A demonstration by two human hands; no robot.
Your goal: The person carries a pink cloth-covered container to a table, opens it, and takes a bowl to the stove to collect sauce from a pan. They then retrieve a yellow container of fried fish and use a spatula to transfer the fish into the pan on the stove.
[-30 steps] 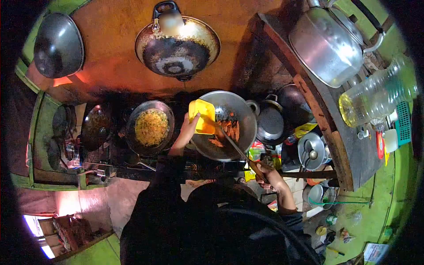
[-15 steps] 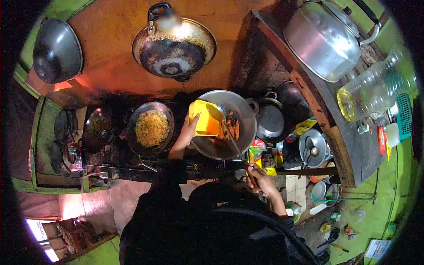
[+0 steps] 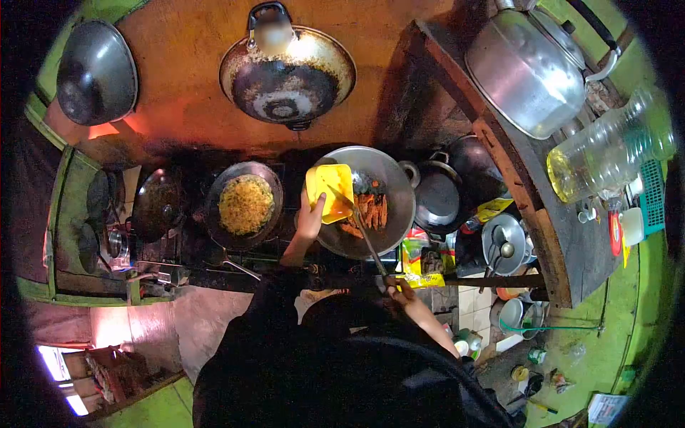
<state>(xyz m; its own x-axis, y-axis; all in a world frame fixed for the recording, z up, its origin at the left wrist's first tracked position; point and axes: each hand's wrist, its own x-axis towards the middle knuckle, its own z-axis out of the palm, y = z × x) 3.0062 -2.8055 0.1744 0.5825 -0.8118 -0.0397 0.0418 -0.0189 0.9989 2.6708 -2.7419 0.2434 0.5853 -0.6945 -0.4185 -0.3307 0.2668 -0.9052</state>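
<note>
My left hand (image 3: 310, 217) grips a yellow plastic container (image 3: 332, 178) by its near side, tilted over the large grey wok (image 3: 399, 225). Reddish-brown strips of food (image 3: 372, 211) lie in the wok, right of the container. My right hand (image 3: 401, 291) is closed around the handle of a long-handled cooking utensil (image 3: 371, 246). Its shaft runs up and left to the container's lower right edge. The utensil's working end is hard to make out there. Left of my left hand, a pan (image 3: 274, 227) holds a round, golden-yellow fried food (image 3: 246, 205).
A dark pan (image 3: 437, 196) stands right of the wok, with a yellow packet (image 3: 428, 274) below it. A bowl with ladles (image 3: 503, 242) is farther right. A wooden shelf (image 3: 546, 235) carries a kettle (image 3: 528, 78) and an oil bottle (image 3: 599, 153). Another wok (image 3: 289, 82) hangs above.
The yellow container has tilted, showing less of its inside, and more food strips show in the wok. My right hand has moved slightly left with the utensil. The whole view has shifted a little.
</note>
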